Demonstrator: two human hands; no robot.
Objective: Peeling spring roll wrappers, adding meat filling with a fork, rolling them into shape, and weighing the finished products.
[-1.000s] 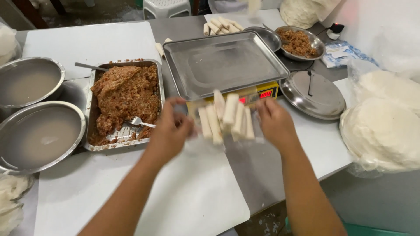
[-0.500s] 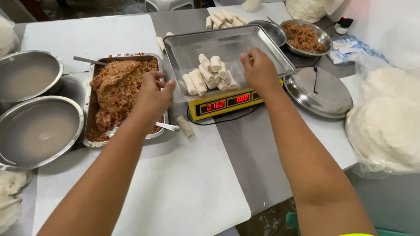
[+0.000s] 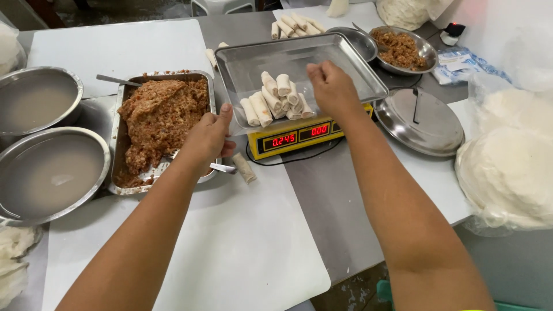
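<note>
Head view, single moment. Right hand (image 3: pixel 331 86) is over the steel tray (image 3: pixel 357 69) that sits on the yellow digital scale (image 3: pixel 296 137); fingers curled downward and loosely bunched, tips at the right edge of the pile of spring rolls (image 3: pixel 275 99). Whether they pinch a roll or only touch it cannot be told, since the knuckles hide the tips. The rolls lie in the front left part of the tray, stacked unevenly, some crosswise. Left hand (image 3: pixel 208 137) rests at the near right corner of the rectangular pan of minced filling (image 3: pixel 158 115), thumb raised, other fingers folded under; what they grip is hidden. One loose spring roll (image 3: pixel 244 167) lies on the white mat (image 3: pixel 230 242) just beside the scale's front left corner, next to a spoon handle (image 3: pixel 223 168). Judgement: for a true reading, the rolls should lie wholly inside the tray with nothing leaning on its rim, and the hand should lift clear before the display is read. Nudging the pile toward the tray centre would keep the load balanced. Two bowls of cloudy liquid (image 3: pixel 49 173) stand far left; wrapper stacks in plastic (image 3: pixel 510 173) far right.
</note>
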